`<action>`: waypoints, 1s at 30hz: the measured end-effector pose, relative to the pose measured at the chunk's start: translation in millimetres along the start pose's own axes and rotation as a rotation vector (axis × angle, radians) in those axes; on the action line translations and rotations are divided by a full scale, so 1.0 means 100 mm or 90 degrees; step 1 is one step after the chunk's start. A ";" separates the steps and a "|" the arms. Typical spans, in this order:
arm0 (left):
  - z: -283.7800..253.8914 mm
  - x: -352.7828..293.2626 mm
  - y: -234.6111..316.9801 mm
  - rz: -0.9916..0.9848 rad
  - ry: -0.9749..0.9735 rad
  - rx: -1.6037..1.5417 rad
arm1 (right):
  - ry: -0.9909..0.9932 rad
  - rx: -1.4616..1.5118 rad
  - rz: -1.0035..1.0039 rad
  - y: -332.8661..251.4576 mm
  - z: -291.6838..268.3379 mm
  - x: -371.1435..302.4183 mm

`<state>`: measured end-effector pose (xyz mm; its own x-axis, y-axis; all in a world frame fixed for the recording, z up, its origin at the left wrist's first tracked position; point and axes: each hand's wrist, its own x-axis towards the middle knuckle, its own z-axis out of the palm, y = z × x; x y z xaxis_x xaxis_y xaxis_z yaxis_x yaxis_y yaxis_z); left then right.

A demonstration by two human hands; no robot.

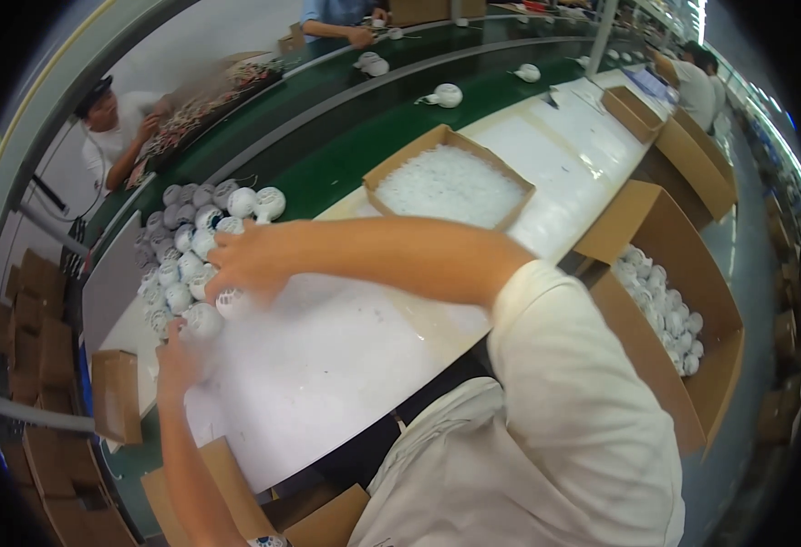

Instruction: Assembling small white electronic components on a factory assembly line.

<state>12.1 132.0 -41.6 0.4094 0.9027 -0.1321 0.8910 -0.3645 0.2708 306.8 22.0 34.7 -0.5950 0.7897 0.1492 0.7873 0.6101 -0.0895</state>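
Note:
A pile of white round plastic units (181,239), like bulb housings with dark markings, is heaped at the left end of the white work table (327,365). My right hand (253,259) reaches across onto the pile, its fingers spread over the units. One white unit (230,303) shows just below that hand. At the pile's near edge is my left hand (180,360), beside another round unit (203,321). Motion smears the left fingers, so any grip there is unclear.
A shallow cardboard tray (370,179) of small clear-white pieces stands past my right forearm. At right, a deep carton (724,351) holds white units. Behind runs a green conveyor (327,155) carrying units. An open carton (332,520) sits below. Co-workers are across the conveyor.

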 end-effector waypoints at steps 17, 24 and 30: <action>-0.18 -0.22 0.22 0.067 -0.073 -0.030 | 0.392 -0.112 1.219 -1.68 0.39 -6.06; -0.11 -0.30 0.30 0.122 -0.035 -0.007 | 0.507 -0.035 0.813 -0.46 -0.22 -4.09; -0.12 -0.33 0.34 0.103 -0.033 0.002 | 0.240 -0.039 0.691 1.27 -0.54 -2.82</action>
<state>26.3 92.5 -16.6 0.5574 0.8191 -0.1354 0.8129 -0.5052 0.2898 583.0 -126.5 34.4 0.4795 0.8215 0.3086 0.8679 -0.3920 -0.3051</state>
